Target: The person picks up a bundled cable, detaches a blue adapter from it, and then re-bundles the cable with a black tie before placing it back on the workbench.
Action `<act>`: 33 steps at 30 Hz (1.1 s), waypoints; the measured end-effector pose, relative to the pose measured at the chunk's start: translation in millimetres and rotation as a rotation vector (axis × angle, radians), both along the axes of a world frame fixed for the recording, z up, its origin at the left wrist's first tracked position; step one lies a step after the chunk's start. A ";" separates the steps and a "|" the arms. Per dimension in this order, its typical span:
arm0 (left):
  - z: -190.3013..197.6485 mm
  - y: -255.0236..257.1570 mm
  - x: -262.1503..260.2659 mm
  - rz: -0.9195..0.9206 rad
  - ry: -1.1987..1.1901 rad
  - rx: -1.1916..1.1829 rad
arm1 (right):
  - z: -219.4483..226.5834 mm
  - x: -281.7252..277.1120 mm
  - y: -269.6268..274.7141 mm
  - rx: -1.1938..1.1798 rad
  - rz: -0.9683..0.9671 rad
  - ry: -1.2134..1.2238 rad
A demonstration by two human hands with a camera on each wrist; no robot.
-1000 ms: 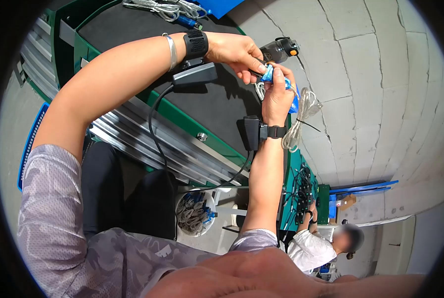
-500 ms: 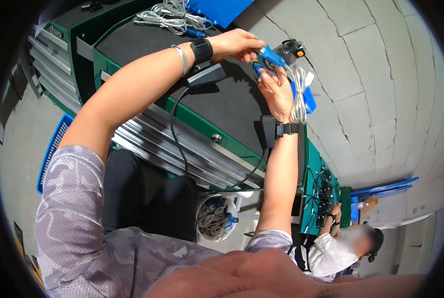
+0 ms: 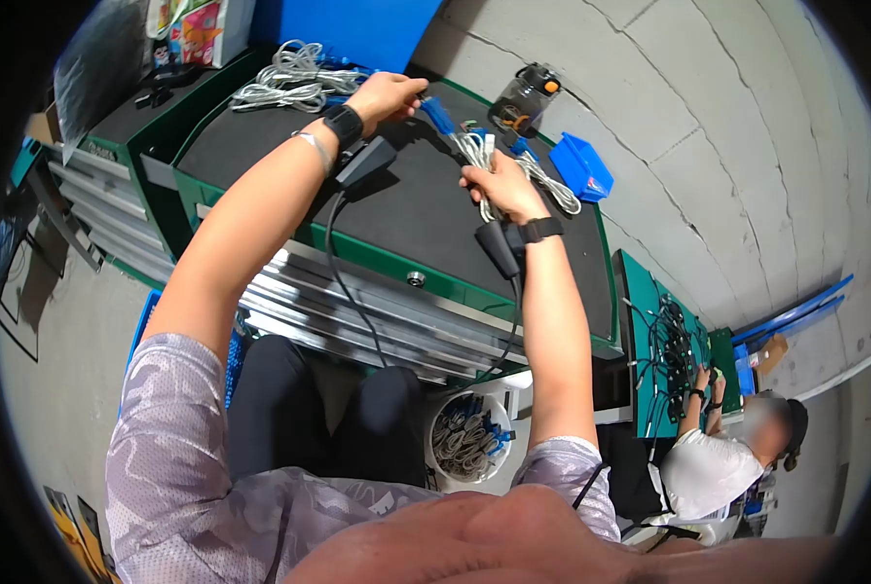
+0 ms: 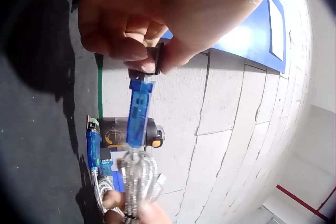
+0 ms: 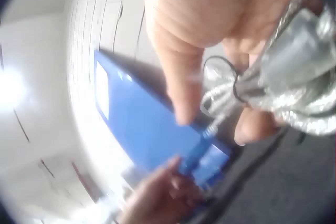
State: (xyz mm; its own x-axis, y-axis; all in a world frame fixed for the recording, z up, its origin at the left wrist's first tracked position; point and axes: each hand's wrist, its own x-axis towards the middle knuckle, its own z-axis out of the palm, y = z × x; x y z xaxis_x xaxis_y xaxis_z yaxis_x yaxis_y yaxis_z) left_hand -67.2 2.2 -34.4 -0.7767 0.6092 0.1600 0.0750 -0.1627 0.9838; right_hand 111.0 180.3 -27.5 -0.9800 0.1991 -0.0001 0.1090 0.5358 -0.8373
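Note:
My left hand (image 3: pixel 389 97) pinches the dark end piece of a translucent blue cable connector (image 4: pixel 139 113) between thumb and fingers. A coiled silvery cable (image 3: pixel 474 151) runs from that connector, tied with a thin black tie. My right hand (image 3: pixel 508 185) grips this coil, thumb on one side and fingers on the other. The connector stretches between the two hands above the dark mat (image 3: pixel 396 214). Behind the right hand, another coiled cable (image 3: pixel 549 187) lies on the mat, its blue connector (image 4: pixel 93 150) showing a green part at the tip.
Several silvery cable bundles (image 3: pixel 299 86) lie at the mat's left back. A dark clear bottle (image 3: pixel 531 95) and a small blue bin (image 3: pixel 583 167) stand along the back edge. Below is a white bucket (image 3: pixel 435 457) of cables. Another person (image 3: pixel 713 472) works at a bench on the right.
Both hands were close together at the blue connector. They have since moved left and apart, the right now gripping the coil, the left at the connector's end. The second cable has come into clear view.

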 end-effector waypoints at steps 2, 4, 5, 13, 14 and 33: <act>-0.5 -0.8 -2.7 -0.054 0.002 0.005 | -0.1 0.9 1.7 0.088 0.007 0.002; -5.2 3.8 -2.1 -0.040 0.050 -0.012 | 8.5 7.3 -5.8 0.213 0.034 0.022; -6.5 5.7 -2.7 -0.040 0.051 -0.015 | 10.4 9.5 -9.6 0.280 0.051 0.049; -12.4 1.2 -9.1 -0.117 0.060 -0.136 | 6.2 3.7 -12.1 0.494 0.056 0.025; -16.2 1.9 -11.6 -0.120 0.042 -0.122 | 6.2 4.2 -13.3 0.516 0.069 0.035; -14.5 1.5 -10.5 -0.108 -0.025 -0.048 | -10.6 -3.0 40.4 0.913 -0.543 0.093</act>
State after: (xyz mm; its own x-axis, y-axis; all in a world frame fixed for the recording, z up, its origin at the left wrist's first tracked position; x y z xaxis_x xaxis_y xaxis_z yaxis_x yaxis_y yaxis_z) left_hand -77.7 3.7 -48.9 -0.7096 0.6960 0.1095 0.0346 -0.1207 0.9921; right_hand 108.0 220.7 -38.1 -0.7486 0.4963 0.4397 0.4782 0.8635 -0.1606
